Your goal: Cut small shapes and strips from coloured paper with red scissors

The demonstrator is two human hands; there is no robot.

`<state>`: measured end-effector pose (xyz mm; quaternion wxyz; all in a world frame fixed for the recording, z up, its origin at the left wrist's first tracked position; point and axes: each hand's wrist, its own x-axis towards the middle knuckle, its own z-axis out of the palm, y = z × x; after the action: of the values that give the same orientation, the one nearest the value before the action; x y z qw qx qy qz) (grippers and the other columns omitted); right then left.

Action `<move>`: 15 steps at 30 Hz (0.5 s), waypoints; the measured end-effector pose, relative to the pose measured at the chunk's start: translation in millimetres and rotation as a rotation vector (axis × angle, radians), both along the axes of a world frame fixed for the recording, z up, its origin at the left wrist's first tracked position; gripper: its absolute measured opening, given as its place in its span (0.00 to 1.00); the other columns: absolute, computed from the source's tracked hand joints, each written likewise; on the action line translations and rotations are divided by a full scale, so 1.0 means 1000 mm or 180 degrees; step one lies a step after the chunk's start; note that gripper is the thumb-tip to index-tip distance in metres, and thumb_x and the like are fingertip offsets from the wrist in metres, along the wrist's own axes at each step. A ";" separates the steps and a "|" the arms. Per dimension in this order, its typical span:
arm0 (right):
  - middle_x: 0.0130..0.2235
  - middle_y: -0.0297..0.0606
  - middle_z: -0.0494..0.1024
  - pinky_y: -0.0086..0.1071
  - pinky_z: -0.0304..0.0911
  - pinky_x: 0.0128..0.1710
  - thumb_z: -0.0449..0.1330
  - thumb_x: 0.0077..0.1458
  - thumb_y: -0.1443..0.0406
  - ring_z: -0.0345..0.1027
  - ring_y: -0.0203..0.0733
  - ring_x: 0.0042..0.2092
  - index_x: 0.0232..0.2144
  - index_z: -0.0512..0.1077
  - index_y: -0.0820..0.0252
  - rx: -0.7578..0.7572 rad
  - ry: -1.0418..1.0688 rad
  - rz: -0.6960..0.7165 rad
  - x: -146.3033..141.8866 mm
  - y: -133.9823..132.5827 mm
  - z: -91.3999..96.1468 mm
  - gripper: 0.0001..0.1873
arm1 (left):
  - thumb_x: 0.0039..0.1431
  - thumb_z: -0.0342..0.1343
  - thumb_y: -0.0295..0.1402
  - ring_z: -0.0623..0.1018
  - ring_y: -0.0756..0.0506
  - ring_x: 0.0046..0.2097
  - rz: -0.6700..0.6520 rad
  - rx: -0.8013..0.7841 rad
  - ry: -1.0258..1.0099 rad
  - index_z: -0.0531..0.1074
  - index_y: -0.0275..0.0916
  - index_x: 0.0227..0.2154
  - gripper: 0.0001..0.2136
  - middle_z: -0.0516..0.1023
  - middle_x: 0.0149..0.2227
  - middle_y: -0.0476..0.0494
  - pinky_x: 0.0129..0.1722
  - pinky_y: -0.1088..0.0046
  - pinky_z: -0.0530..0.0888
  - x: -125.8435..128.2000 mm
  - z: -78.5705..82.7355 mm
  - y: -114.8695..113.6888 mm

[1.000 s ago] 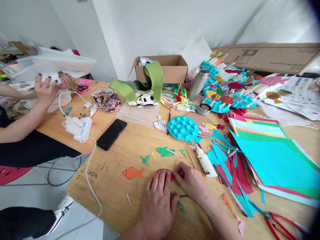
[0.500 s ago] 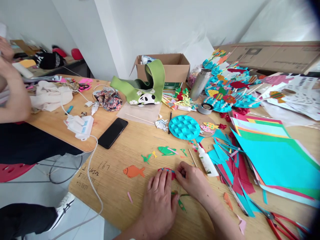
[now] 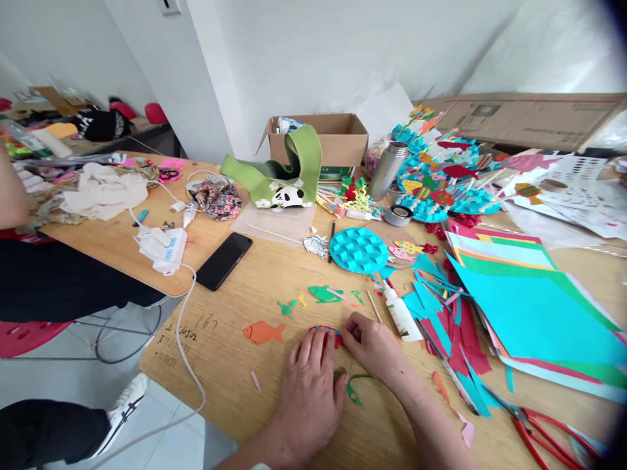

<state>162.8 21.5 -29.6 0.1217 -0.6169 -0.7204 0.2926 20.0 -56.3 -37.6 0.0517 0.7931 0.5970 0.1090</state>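
Note:
My left hand (image 3: 313, 385) lies flat, fingers stretched out, over a red paper fish (image 3: 337, 339) with blue on it, pressing it to the table. Most of the fish is hidden beneath the fingers. At its right end, my right hand (image 3: 375, 346) has its fingers curled in a pinch; what is between the fingertips is hidden. An orange paper fish (image 3: 263, 332) lies left of my hands. Beyond them are a green paper fish (image 3: 323, 294) with a pink strip across it and small green scraps (image 3: 288, 307). Another green scrap (image 3: 353, 393) is by my left thumb.
To the right are a white glue bottle (image 3: 402, 313), paper strips (image 3: 467, 326), red-handled scissors (image 3: 539, 424) and stacked coloured paper (image 3: 543, 300). Behind stand a blue woven paper disc (image 3: 358, 250), a phone (image 3: 224, 261) and a steel flask (image 3: 388, 171). A power strip's cable (image 3: 189, 356) crosses the left corner.
The view has shifted slightly. Both my hands keep nearly the same places at the red fish. At far left, another person's arm has moved mostly out of view.

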 end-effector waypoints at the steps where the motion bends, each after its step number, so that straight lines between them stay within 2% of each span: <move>1: 0.23 0.35 0.75 0.26 0.52 0.24 0.52 0.53 0.65 0.68 0.36 0.25 0.24 0.66 0.58 0.0009 -0.0007 0.0001 0.000 0.000 0.000 0.08 | 0.62 0.41 0.40 0.59 0.40 0.59 -0.0010 0.0013 0.0007 0.55 0.37 0.59 0.24 0.61 0.59 0.41 0.54 0.59 0.62 0.000 0.000 0.000; 8: 0.25 0.38 0.76 0.27 0.51 0.25 0.53 0.53 0.64 0.70 0.39 0.28 0.25 0.67 0.59 0.0107 -0.0345 -0.0088 -0.004 -0.003 0.000 0.08 | 0.62 0.40 0.40 0.60 0.40 0.58 0.0002 0.0057 -0.0021 0.56 0.36 0.59 0.24 0.61 0.59 0.41 0.54 0.58 0.61 0.001 0.000 -0.001; 15: 0.24 0.38 0.76 0.27 0.50 0.25 0.54 0.51 0.66 0.68 0.37 0.27 0.22 0.67 0.60 0.0113 -0.0323 -0.0083 -0.004 -0.002 0.003 0.07 | 0.61 0.42 0.40 0.62 0.40 0.56 0.0059 0.0101 -0.0096 0.58 0.36 0.57 0.23 0.63 0.57 0.40 0.53 0.58 0.62 0.002 0.002 -0.003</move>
<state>158.5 19.4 -26.3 0.0997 -0.6381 -0.7226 0.2465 22.2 -58.8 -35.5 0.0470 0.7866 0.6017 0.1309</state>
